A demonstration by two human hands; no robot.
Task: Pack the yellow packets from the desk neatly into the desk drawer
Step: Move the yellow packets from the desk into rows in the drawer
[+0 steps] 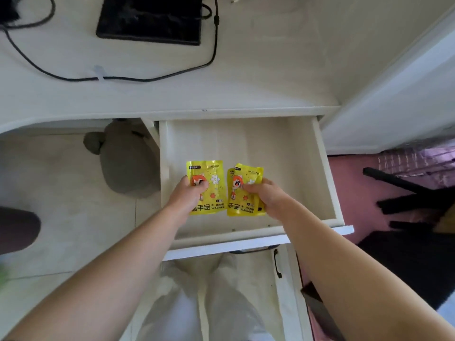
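Black tablet (150,18) cut by top edge; grey plush (123,156) half under desk (270,70).

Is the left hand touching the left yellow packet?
Touching: in the head view the left hand pinches the left yellow packet, fingers curled onto its face.

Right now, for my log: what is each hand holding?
Left hand: gripping the left yellow packet.
Right hand: gripping the right yellow packet.

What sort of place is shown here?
Probably a bedroom or home study: a white desk with an open white drawer, a flat black rectangular device and black cables on top, and a grey plush toy on the floor beneath.
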